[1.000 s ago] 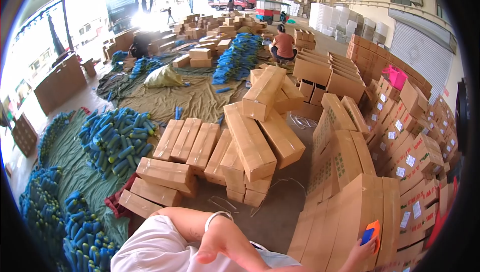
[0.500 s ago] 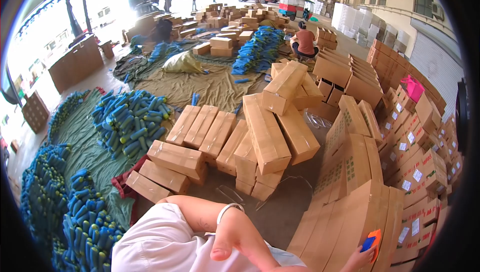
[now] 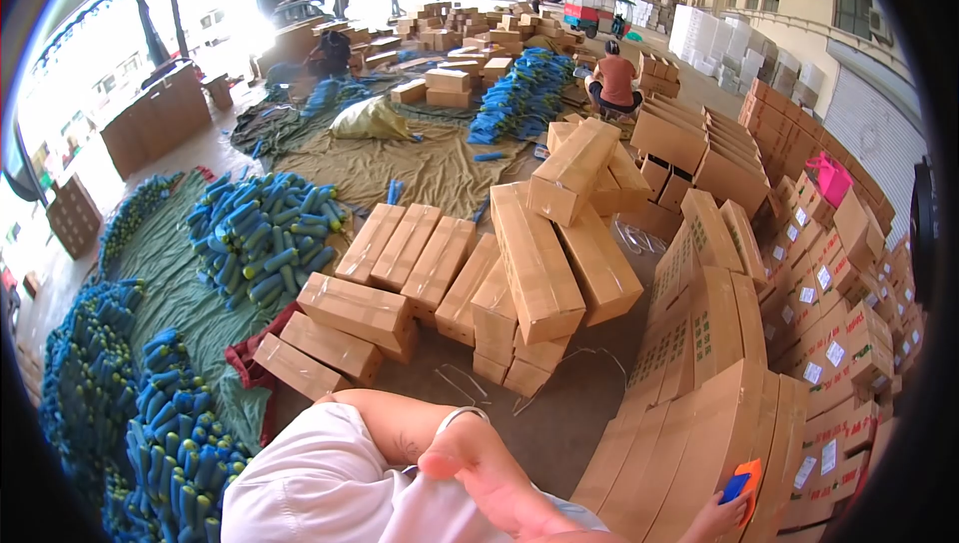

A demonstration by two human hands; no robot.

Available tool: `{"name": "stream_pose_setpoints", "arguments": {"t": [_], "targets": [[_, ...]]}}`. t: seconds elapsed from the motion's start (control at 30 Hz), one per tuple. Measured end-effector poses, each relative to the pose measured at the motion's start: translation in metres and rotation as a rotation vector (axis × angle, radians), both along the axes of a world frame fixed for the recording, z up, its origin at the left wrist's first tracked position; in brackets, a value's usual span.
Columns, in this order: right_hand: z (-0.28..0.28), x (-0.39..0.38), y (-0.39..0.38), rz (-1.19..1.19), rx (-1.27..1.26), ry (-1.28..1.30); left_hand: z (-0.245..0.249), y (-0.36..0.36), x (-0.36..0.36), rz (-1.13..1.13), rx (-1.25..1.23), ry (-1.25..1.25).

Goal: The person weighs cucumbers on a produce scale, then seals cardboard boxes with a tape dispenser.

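Observation:
My left hand (image 3: 478,468) is in front of my body, with a white band (image 3: 462,417) around its wrist. Its thumb presses on a raised fold of my white shirt (image 3: 330,478), and the fingers are partly hidden. Low at the right, my right hand (image 3: 717,518), cut off by the frame edge, grips an orange and blue tape dispenser (image 3: 741,483). The dispenser is against a tall row of cardboard cartons (image 3: 699,443) standing side by side.
Taped boxes (image 3: 534,263) lie stacked ahead. Blue-wrapped green vegetables (image 3: 265,233) are heaped on a green tarp (image 3: 165,253) at the left. Labelled cartons (image 3: 839,343) form a wall on the right. A person (image 3: 614,81) squats further back. Loose straps (image 3: 462,383) lie on the floor.
My left hand has risen slightly and now has shirt cloth pulled up under its thumb. My right hand and the tape dispenser stay in nearly the same place.

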State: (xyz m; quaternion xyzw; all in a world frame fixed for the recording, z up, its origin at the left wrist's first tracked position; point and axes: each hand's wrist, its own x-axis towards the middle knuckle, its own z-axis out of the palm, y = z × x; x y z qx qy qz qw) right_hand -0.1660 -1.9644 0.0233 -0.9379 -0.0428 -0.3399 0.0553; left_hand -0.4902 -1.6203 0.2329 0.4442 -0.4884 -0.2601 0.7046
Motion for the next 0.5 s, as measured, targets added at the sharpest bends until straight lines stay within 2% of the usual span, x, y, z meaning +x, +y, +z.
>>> {"name": "stream_pose_setpoints", "arguments": {"t": [0.03, 0.1, 0.13, 0.2, 0.3, 0.4, 0.5], "targets": [[0.001, 0.0, 0.001, 0.001, 0.0, -0.001, -0.007, -0.008, 0.001, 0.013, -0.012, 0.011], [0.002, 0.001, 0.002, 0.02, -0.039, -0.044, -0.114, -0.147, 0.088, 0.036, -0.036, 0.031], [0.002, 0.001, 0.001, 0.015, -0.037, -0.047, -0.12, -0.148, 0.073, 0.043, -0.046, 0.04], [0.003, -0.001, -0.003, 0.008, -0.055, -0.072, -0.005, -0.005, -0.002, 0.056, -0.068, 0.061], [0.018, -0.012, 0.004, -0.065, -0.139, -0.038, -0.003, 0.002, -0.018, 0.085, -0.098, 0.09], [0.033, -0.019, 0.013, -0.058, -0.102, 0.058, -0.002, 0.005, -0.027, 0.118, -0.13, 0.121], [0.025, -0.013, 0.01, -0.055, -0.106, 0.052, 0.0, 0.005, -0.025, 0.163, -0.176, 0.158]]}}
